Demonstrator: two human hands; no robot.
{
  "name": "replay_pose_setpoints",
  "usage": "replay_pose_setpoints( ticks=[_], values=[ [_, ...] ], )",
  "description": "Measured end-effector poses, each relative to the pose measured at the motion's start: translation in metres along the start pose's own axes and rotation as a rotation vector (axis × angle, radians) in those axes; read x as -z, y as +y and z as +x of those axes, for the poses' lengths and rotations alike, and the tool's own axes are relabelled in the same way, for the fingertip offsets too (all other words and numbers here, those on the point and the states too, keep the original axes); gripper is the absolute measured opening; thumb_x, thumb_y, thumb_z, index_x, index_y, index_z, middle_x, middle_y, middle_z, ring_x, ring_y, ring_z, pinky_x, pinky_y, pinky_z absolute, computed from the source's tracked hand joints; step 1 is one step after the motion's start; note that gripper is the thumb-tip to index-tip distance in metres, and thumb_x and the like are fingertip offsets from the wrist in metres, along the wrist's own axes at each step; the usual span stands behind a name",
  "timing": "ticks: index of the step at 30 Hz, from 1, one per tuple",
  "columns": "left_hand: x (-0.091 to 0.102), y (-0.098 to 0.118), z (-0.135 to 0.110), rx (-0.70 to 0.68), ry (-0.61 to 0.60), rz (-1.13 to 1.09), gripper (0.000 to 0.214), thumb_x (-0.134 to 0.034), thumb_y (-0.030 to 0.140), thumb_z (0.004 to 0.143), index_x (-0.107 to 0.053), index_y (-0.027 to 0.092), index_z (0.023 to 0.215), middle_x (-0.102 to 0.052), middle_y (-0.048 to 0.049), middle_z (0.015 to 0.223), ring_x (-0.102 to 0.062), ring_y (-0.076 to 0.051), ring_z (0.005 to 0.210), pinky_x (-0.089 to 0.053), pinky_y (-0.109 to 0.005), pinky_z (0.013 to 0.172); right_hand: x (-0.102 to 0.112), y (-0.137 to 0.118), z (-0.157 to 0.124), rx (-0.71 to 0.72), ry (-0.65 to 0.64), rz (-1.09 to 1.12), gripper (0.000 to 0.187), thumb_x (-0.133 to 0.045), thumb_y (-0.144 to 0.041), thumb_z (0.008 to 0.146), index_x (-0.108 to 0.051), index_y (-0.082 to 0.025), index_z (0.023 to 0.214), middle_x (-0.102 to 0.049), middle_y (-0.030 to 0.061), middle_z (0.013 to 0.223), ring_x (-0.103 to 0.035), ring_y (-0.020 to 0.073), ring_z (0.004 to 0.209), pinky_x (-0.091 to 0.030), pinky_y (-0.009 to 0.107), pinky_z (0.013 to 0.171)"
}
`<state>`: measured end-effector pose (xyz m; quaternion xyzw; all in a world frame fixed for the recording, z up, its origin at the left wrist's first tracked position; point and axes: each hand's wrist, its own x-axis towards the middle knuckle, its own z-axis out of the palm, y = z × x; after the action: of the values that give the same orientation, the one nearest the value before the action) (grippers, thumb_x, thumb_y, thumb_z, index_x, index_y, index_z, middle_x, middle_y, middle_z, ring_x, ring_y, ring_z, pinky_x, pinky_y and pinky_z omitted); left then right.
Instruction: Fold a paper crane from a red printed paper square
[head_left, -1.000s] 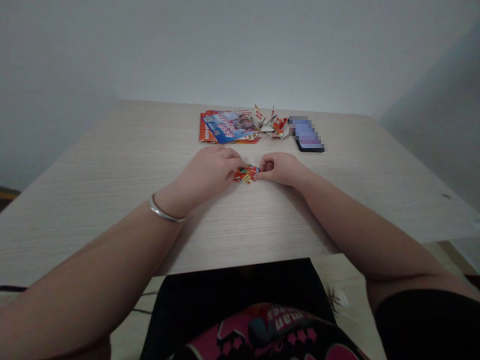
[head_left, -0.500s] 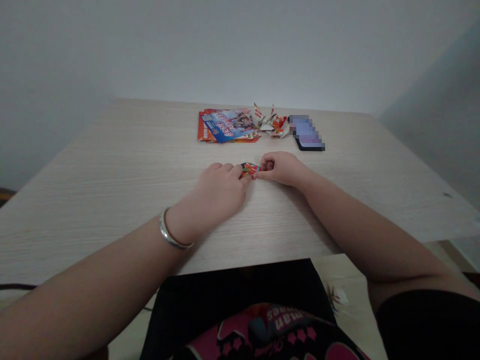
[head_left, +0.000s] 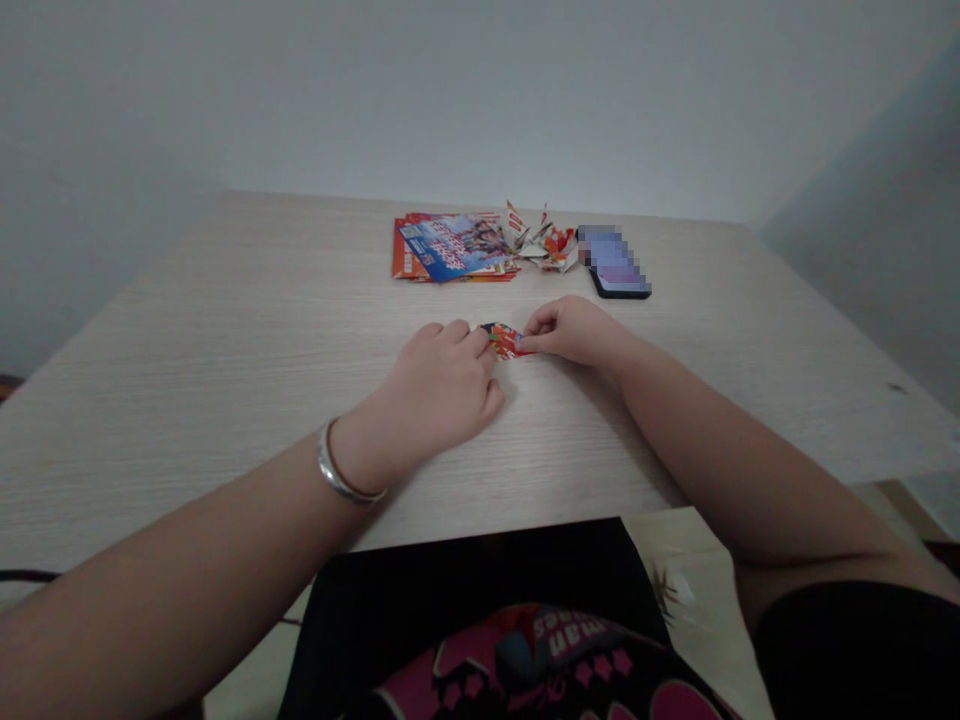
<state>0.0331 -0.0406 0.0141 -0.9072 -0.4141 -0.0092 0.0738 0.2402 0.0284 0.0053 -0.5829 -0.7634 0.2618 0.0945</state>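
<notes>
Well inside my pale wooden counter [head_left: 247,290], folded red-patterned paper [head_left: 505,341] runs left-right; right hand [head_left: 579,331] pinches it, left hand [head_left: 441,390] touches, unclamped.

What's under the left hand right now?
The left end of the small red patterned paper runs under the left hand; the right hand touches its right end. The covered part of the paper, and anything beneath the palm, can't be seen.

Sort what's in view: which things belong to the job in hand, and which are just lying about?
In the job:
small printed paper piece, between the hands
left hand, over its left end
right hand, pinching its right end

Apparently just lying about, untouched:
stack of printed sheets (similar colours, so possibly related)
folded or crumpled papers beside it
phone
</notes>
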Motion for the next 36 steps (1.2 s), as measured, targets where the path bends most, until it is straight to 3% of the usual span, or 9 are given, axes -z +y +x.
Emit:
replay_pose_setpoints(
  ticks=[5, 8, 12, 16, 19, 23, 28, 31, 36],
  values=[
    [-0.006, -0.001, -0.002, -0.008, 0.041, -0.082, 0.053, -0.037, 0.045, 0.107, -0.066, 0.012, 0.137, -0.069, -0.0193, 0.130, -0.065, -0.036, 0.115, -0.051, -0.050, 0.098, 0.006, 0.001, -0.003, 0.044, -0.055, -0.058, 0.021, -0.075, -0.038, 0.088, -0.081, -0.018, 0.087, -0.070, 0.0001, 0.073, -0.053, 0.0123, 0.065, -0.036, 0.028, 0.064],
    [-0.010, -0.004, -0.003, -0.043, 0.048, -0.072, 0.052, -0.037, 0.045, 0.107, -0.068, 0.012, 0.133, -0.068, -0.0202, 0.132, -0.064, -0.038, 0.118, -0.049, -0.052, 0.102, 0.007, 0.003, -0.006, 0.101, -0.055, -0.068, 0.021, -0.071, -0.036, 0.091, -0.081, -0.018, 0.088, -0.074, 0.0021, 0.079, -0.058, 0.0140, 0.071, -0.039, 0.029, 0.068],
    [-0.012, -0.007, -0.002, -0.098, 0.057, -0.055, 0.053, -0.039, 0.044, 0.106, -0.070, 0.007, 0.131, -0.067, -0.0218, 0.132, -0.060, -0.038, 0.124, -0.044, -0.053, 0.111, 0.005, 0.005, -0.006, 0.181, 0.043, -0.031, 0.018, -0.065, -0.025, 0.092, -0.080, -0.015, 0.094, -0.076, 0.0046, 0.087, -0.061, 0.0144, 0.076, -0.042, 0.028, 0.072],
    [-0.008, -0.005, 0.000, -0.094, -0.011, -0.126, 0.056, -0.037, 0.047, 0.107, -0.067, 0.009, 0.136, -0.067, -0.0216, 0.132, -0.063, -0.036, 0.120, -0.050, -0.050, 0.106, 0.000, 0.009, 0.000, 0.270, 0.129, -0.082, 0.019, -0.066, -0.018, 0.090, -0.081, -0.017, 0.102, -0.075, 0.0052, 0.093, -0.060, 0.0154, 0.078, -0.043, 0.029, 0.075],
    [-0.005, -0.004, 0.001, -0.091, -0.043, -0.133, 0.054, -0.035, 0.044, 0.108, -0.065, 0.012, 0.139, -0.067, -0.0206, 0.130, -0.064, -0.035, 0.117, -0.052, -0.050, 0.101, -0.004, 0.017, 0.007, 0.381, 0.170, -0.099, 0.017, -0.068, -0.017, 0.088, -0.081, -0.018, 0.099, -0.075, 0.0069, 0.096, -0.062, 0.0184, 0.085, -0.047, 0.032, 0.081],
    [-0.005, -0.011, 0.004, -0.112, -0.058, -0.163, 0.047, -0.033, 0.037, 0.108, -0.069, 0.015, 0.129, -0.068, -0.0180, 0.130, -0.065, -0.032, 0.117, -0.050, -0.049, 0.105, -0.008, 0.030, 0.017, 0.590, 0.219, -0.107, 0.023, -0.061, -0.011, 0.090, -0.081, -0.018, 0.100, -0.079, 0.0108, 0.110, -0.067, 0.0238, 0.106, -0.049, 0.040, 0.099],
    [-0.010, -0.034, 0.009, -0.101, -0.042, -0.225, 0.045, -0.031, 0.031, 0.107, -0.071, 0.017, 0.122, -0.069, -0.0144, 0.136, -0.065, -0.031, 0.123, -0.035, -0.063, 0.119, -0.008, 0.034, 0.017, 0.652, 0.190, -0.200, 0.041, -0.053, -0.003, 0.086, -0.080, -0.019, 0.112, -0.079, 0.0093, 0.125, -0.069, 0.0249, 0.118, -0.046, 0.045, 0.109],
    [-0.011, -0.046, 0.013, -0.061, -0.033, -0.229, 0.041, -0.034, 0.030, 0.105, -0.072, 0.017, 0.114, -0.075, -0.0111, 0.117, -0.068, -0.026, 0.112, -0.034, -0.057, 0.120, -0.007, 0.030, 0.013, 0.675, 0.190, -0.259, 0.042, -0.057, -0.005, 0.086, -0.079, -0.020, 0.118, -0.076, 0.0089, 0.132, -0.066, 0.0260, 0.124, -0.043, 0.046, 0.112],
    [-0.014, -0.056, 0.019, -0.084, -0.062, -0.336, 0.034, -0.048, 0.034, 0.101, -0.072, 0.018, 0.118, -0.074, -0.0095, 0.118, -0.066, -0.025, 0.113, -0.042, -0.043, 0.112, -0.006, 0.025, 0.010, 0.793, 0.185, -0.289, 0.029, -0.063, -0.016, 0.093, -0.080, -0.022, 0.116, -0.080, 0.0086, 0.122, -0.068, 0.0252, 0.116, -0.045, 0.043, 0.106]
  ],
)
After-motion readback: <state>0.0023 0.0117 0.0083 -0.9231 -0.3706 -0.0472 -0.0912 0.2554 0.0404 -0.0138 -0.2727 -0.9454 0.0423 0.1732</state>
